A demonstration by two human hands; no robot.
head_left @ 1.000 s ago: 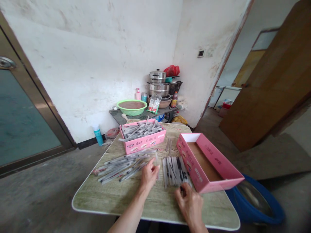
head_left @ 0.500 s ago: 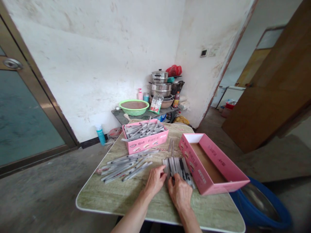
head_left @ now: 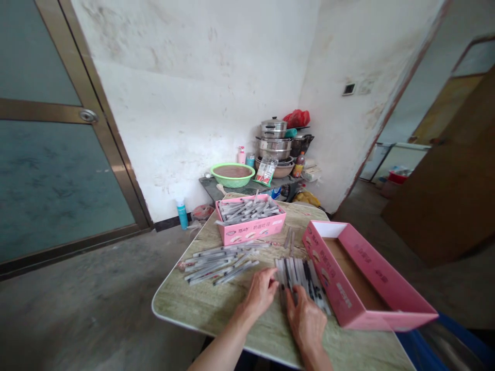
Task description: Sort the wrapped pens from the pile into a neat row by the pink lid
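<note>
We see both hands low on the table (head_left: 201, 309), at the near end of the row of pens (head_left: 305, 273). This row lies in the middle of the table top, just left of the empty pink box (head_left: 367, 288). Its pens are thin and wrapped in clear sleeves, and they lie side by side, pointing away from the person. The left hand (head_left: 263, 292) rests palm down at the left edge of the row, with fingers a little bent that touch the outer pens; it grips nothing. The right hand (head_left: 308, 322) also lies palm down, its fingers stretched forward over the near ends of the pens, flat and not closed on any of them. The two hands are close together but do not touch. Left of the row is the loose pile of pens (head_left: 222, 260), spread at slanting angles, and behind it stands the full pink box (head_left: 250, 225), heaped with more pens. The empty pink box is set at an angle and reaches toward the right side of the table, near the blue tub (head_left: 448, 342) on the floor. Behind the table, against the white wall, we see a green basin (head_left: 232, 175) and stacked steel pots (head_left: 275, 139). A glass door (head_left: 58, 180) is at the left.
</note>
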